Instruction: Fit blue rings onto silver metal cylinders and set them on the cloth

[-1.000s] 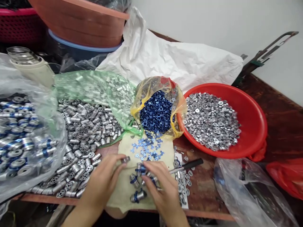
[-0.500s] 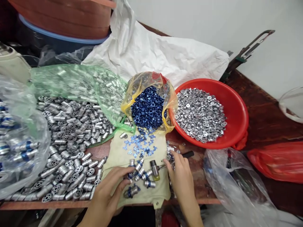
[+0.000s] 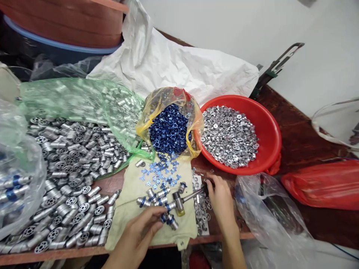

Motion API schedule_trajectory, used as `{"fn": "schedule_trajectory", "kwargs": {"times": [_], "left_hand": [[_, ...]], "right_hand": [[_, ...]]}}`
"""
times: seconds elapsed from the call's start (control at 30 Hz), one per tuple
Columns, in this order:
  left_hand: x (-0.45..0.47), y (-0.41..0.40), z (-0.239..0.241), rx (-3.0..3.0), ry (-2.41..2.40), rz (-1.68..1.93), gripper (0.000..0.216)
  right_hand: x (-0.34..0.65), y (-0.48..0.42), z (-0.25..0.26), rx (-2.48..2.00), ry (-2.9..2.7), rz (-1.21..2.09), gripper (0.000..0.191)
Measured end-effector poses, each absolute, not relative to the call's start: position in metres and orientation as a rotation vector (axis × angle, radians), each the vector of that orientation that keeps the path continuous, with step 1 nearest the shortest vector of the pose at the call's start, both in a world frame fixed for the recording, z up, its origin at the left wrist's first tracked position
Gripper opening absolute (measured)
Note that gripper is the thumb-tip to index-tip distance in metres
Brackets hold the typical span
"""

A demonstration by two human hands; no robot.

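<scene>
My left hand (image 3: 140, 231) is closed at the front of a pale cloth (image 3: 126, 220), thumb and fingertips pinching a silver metal cylinder with a blue ring (image 3: 165, 217). Several more such ringed cylinders (image 3: 151, 195) lie just beyond it. A small hammer (image 3: 178, 203) with a yellow face rests its head among them. Its shaft runs right to my right hand (image 3: 221, 200), which is curled around the dark handle. Loose blue three-armed pieces (image 3: 161, 172) are spread at the cloth's far end. Small silver rings (image 3: 202, 209) lie on a white sheet beside the cloth.
Plain silver cylinders (image 3: 73, 157) are heaped on the left, partly under a green bag (image 3: 61, 97). A yellow bag (image 3: 143, 125) of blue pieces stands behind the cloth. A red basin (image 3: 269, 138) of silver discs is back right. Clear plastic (image 3: 269, 209) lies right; a bag of ringed cylinders (image 3: 17, 186) far left.
The view has shifted. My left hand has moved right, towards the hammer head. My right hand has closed around the hammer's handle, and the ringed cylinders lie in a different arrangement.
</scene>
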State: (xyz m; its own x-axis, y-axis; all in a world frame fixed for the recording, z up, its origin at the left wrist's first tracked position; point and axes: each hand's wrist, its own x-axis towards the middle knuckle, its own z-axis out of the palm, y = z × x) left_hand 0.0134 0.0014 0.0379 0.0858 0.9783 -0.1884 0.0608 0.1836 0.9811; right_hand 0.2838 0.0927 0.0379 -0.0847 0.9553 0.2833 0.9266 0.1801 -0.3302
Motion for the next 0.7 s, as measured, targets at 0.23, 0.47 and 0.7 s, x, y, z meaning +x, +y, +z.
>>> {"fn": "schedule_trajectory", "kwargs": {"times": [0.23, 0.47, 0.7], "left_hand": [[0.015, -0.009, 0.041, 1.074, 1.287, 1.074, 0.020], [0.017, -0.010, 0.044, 1.025, 1.313, 1.096, 0.024], [0.020, -0.011, 0.046, 0.865, 1.341, 1.165, 0.030]], "right_hand": [[0.313, 0.081, 0.030, -1.642, -2.253, 0.142, 0.037], [0.309, 0.049, 0.029, -1.687, -2.147, 0.183, 0.014], [0.307, 0.031, 0.028, -1.746, -2.082, 0.229, 0.016]]}}
